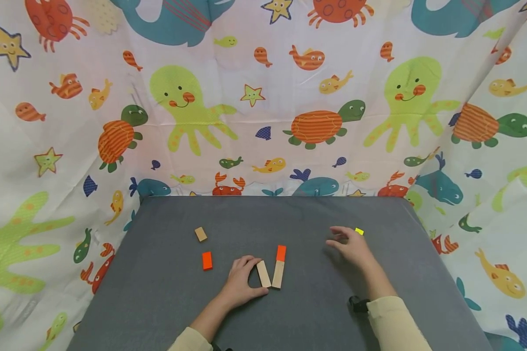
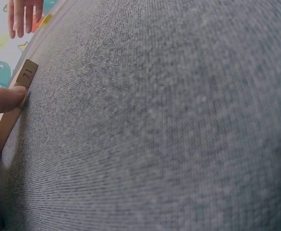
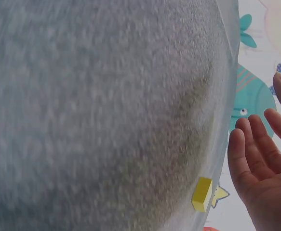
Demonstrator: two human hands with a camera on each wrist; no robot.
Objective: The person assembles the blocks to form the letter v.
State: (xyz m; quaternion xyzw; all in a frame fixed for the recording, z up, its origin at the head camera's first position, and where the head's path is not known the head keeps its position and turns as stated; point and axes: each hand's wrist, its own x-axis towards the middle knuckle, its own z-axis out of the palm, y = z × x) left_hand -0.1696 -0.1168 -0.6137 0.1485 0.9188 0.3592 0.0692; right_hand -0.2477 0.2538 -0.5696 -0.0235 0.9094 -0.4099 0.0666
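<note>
My left hand [image 1: 241, 280] pinches a plain wooden block [image 1: 263, 274] lengthwise, thumb at its near end and fingertips at its far end. Beside it lies a second plain wooden block [image 1: 278, 275]; the two come close at their near ends and spread apart at the far ends. An orange block [image 1: 281, 253] sits end to end with that second block. In the left wrist view, a number is marked on a wooden face [image 2: 28, 72] by the thumb. Over the table's right side, my right hand [image 1: 353, 248] is held with loosely bent fingers and nothing in them. It partly covers a yellow block [image 1: 359, 231].
On the left of the grey table [image 1: 167, 302] lie another orange block [image 1: 207, 261] and a small wooden block [image 1: 200, 234]. A curtain [image 1: 263, 161] printed with sea animals hangs behind the table and along both sides.
</note>
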